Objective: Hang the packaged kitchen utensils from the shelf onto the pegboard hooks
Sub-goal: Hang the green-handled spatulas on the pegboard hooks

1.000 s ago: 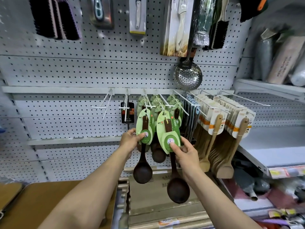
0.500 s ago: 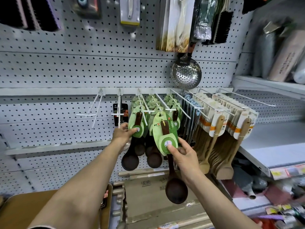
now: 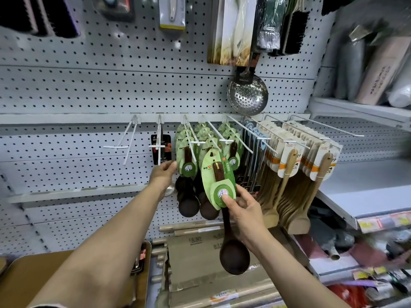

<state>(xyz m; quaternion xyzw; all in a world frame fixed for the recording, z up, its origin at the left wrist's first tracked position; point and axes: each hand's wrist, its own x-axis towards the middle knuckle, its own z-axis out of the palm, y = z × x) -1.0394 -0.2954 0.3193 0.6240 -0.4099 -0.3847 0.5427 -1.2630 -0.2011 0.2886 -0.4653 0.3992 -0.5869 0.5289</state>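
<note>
Raised ladle (image 3: 219,174) — right hand (image 3: 244,210) pinching.

A dark brown wooden ladle (image 3: 231,245) on a green leaf-shaped card (image 3: 216,178) is hanging upright in front of the pegboard (image 3: 89,90), its round bowl pointing down and its handle strapped to the card's middle. The card's slotted top is sitting just below the tip of a white hook (image 3: 213,134), not threaded on it as far as can be told. More ladles on the same green cards (image 3: 186,152) are already hanging in rows on three neighbouring hooks, their dark bowls (image 3: 189,206) clustering below. The leftmost white hook (image 3: 124,145) is standing bare.
</note>
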